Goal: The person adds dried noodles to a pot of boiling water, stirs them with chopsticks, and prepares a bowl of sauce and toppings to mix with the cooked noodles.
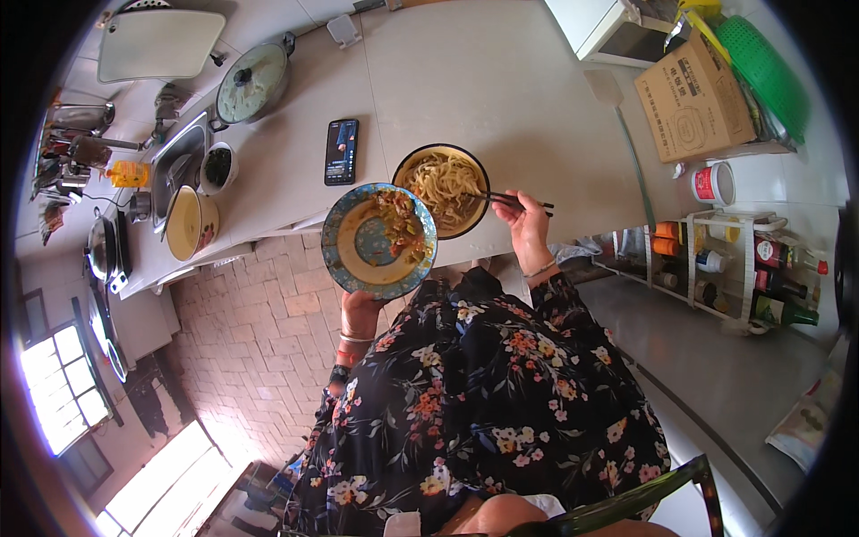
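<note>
My left hand [361, 312] grips the near rim of a blue patterned plate [343, 258], which is tilted and bears chopped vegetables in sauce [401, 231] on its right side. The plate overlaps the left edge of a dark-rimmed bowl [484, 178] that stands near the counter's front edge. Noodles [446, 181] fill that bowl. In my right hand [527, 225] is a pair of dark chopsticks [500, 197], with their tips at the noodles. A smartphone [341, 152] with a lit screen lies to the left of the bowl.
Left on the counter [429, 74] are a lidded pan [251, 84], a bowl of dark greens [219, 168], a large enamel basin [192, 223] and a sink [181, 158]. At right lie a spatula [627, 134], a cardboard box [694, 101], a white tub [714, 184] and a bottle rack [701, 218].
</note>
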Demonstrator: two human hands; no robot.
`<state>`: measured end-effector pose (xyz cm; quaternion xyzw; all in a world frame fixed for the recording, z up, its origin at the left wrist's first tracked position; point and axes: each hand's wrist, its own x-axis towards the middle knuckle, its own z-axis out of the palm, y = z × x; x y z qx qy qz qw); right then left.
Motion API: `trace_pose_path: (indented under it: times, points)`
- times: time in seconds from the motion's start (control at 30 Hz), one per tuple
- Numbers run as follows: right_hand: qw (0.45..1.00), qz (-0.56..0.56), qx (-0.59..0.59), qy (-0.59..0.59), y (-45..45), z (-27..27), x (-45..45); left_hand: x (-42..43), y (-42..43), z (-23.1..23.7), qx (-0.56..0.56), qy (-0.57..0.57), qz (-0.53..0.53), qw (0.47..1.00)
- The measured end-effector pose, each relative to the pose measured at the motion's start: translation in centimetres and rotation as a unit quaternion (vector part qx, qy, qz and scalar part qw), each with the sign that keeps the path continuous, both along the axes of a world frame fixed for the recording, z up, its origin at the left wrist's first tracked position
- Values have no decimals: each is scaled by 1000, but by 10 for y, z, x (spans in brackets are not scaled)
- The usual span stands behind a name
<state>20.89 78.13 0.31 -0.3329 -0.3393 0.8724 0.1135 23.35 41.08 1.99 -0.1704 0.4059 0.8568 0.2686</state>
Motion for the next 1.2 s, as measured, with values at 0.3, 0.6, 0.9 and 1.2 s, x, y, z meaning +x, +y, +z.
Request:
trace_pose_path:
  times: [0.3,0.6,0.9,1.2]
  points:
    - [879,231,388,151,-35,47,-32,6,-2,-7,-6,-29,20,999]
    - [876,247,408,69,23,121,-11,15,-2,-12,20,9,29,999]
    - [993,52,107,-21,11,-11,-10,11,-6,-15,11,13,21,1000]
    - [998,60,32,8,17,-7,-12,22,-14,-26,40,7,30,999]
